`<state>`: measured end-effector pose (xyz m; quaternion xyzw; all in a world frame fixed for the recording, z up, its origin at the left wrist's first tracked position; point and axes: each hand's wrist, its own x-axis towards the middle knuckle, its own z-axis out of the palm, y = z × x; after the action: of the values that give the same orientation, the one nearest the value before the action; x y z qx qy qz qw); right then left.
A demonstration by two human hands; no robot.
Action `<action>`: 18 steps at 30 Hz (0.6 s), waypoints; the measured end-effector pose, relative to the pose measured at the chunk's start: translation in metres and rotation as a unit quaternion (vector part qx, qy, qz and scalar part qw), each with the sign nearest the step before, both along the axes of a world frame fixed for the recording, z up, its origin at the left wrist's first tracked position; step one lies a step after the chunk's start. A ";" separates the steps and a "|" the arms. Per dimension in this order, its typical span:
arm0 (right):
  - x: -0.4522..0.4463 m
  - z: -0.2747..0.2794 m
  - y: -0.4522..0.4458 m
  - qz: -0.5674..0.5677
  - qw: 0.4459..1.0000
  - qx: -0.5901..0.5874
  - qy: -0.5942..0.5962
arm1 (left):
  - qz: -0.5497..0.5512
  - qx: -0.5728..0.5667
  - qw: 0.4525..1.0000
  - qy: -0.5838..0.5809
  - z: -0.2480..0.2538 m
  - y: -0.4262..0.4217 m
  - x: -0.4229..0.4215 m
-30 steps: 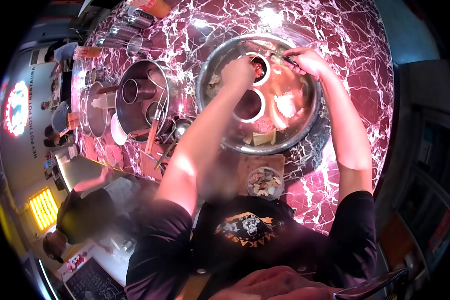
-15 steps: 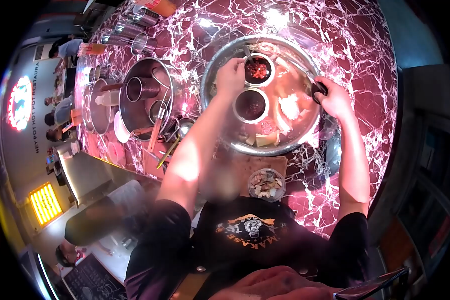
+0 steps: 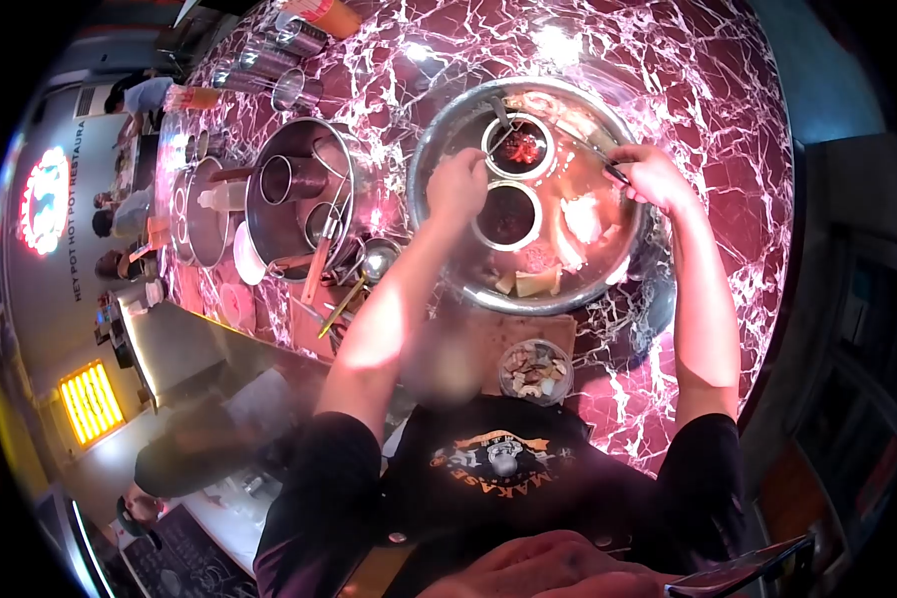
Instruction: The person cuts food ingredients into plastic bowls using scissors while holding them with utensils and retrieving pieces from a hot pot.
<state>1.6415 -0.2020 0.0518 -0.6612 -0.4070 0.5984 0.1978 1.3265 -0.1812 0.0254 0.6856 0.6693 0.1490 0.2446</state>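
A wide metal basin (image 3: 424, 254) of reddish broth holds food pieces and two round white-rimmed pots. The upper pot (image 3: 550, 149) has red contents; the lower pot (image 3: 508, 214) looks dark inside. My left hand (image 3: 458, 184) is closed beside the pots, with a thin metal utensil (image 3: 500, 140) running from its fingertips toward the upper pot. A curved metal piece (image 3: 497, 108) leans at that pot's far rim. At the basin's right rim, my right hand (image 3: 653, 177) is closed around a dark-handled utensil (image 3: 616, 171), whose slim shaft slants up-left over the broth. Its tip is unclear.
Left of the basin stands a steel pot (image 3: 254, 224) holding metal cups and utensils, with a ladle (image 3: 377, 261) alongside. A clear tub of food pieces (image 3: 535, 372) sits near my apron. Steel tumblers (image 3: 297, 90) stand at the far left. Other people are in the background.
My left hand has moved down from the upper pot's rim, uncovering the metal piece there. My right hand has shifted slightly left and up with its utensil. The view has shifted slightly.
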 end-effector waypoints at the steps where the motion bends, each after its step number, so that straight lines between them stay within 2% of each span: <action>1: -0.002 0.008 -0.001 0.009 1.000 -0.002 -0.026 | 0.002 -0.005 1.000 -0.006 0.001 -0.002 0.001; 5: 0.002 -0.038 0.010 -0.011 0.995 -0.047 0.089 | 0.005 0.008 1.000 0.006 -0.007 -0.007 0.004; 8: -0.015 -0.057 0.008 -0.060 0.997 0.034 0.046 | -0.001 0.014 0.999 0.032 -0.006 -0.008 0.006; 9: -0.018 -0.056 0.006 -0.020 0.996 0.087 -0.021 | -0.003 0.022 0.999 0.042 -0.004 -0.008 0.006; 12: -0.026 -0.048 -0.006 0.010 0.988 0.130 -0.081 | -0.001 0.033 0.998 0.053 0.002 -0.007 0.009; 13: -0.031 -0.039 -0.009 0.000 0.989 0.139 -0.054 | -0.001 0.036 0.998 0.053 0.001 -0.007 0.011; 16: -0.043 -0.012 -0.008 -0.014 0.979 0.195 -0.061 | -0.001 0.065 0.997 0.041 -0.009 -0.009 0.018; 18: -0.043 -0.009 -0.005 -0.008 0.978 0.187 -0.091 | 0.011 0.057 0.997 0.044 -0.013 -0.012 0.021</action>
<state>1.5990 -0.2067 0.0428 -0.6675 -0.5228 0.4473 0.2847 1.3478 -0.1929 0.0127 0.6972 0.6770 0.1592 0.1740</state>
